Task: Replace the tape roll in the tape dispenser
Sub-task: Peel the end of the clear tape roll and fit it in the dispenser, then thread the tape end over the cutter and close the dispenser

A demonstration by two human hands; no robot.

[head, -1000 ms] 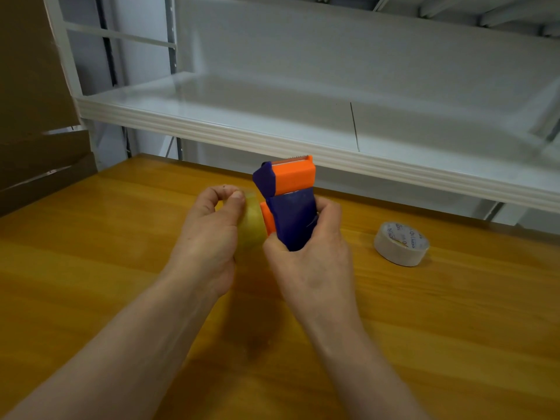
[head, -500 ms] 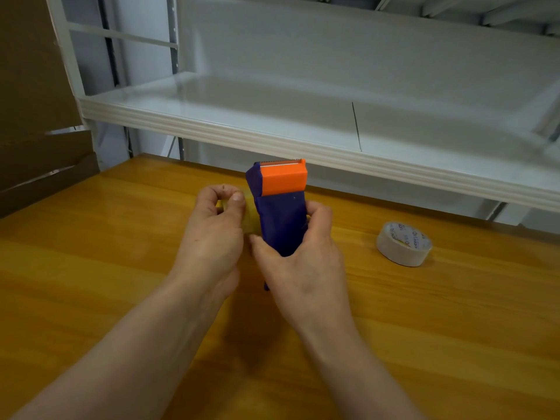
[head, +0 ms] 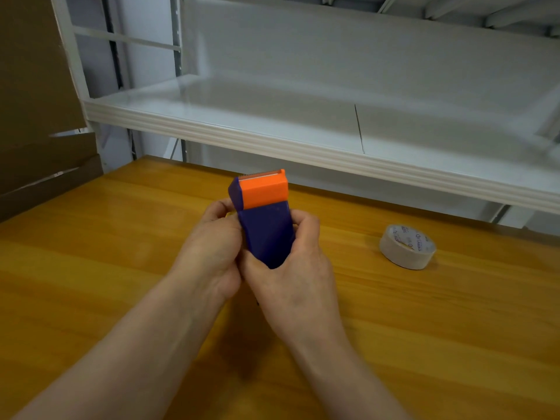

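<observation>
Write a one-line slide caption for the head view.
Both hands, left and right, grip an upright blue-and-orange tape dispenser above the wooden table; a tape roll lies aside.

Even, cool indoor light, moderately bright. Soft shadows under the forearms on the glossy orange-brown wooden table (head: 91, 237). Pale sheen on the white metal shelf (head: 272, 116). Slight overall softness; shelf lines bow toward wide-angle edges.

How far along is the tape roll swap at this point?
Early. Nothing looks finished: the white tape roll lies flat on the table, apart from both hands. In hand: the left hand and right hand both grip the upright dispenser. Whether a roll sits inside is hidden. Left: fitting the roll.
</observation>
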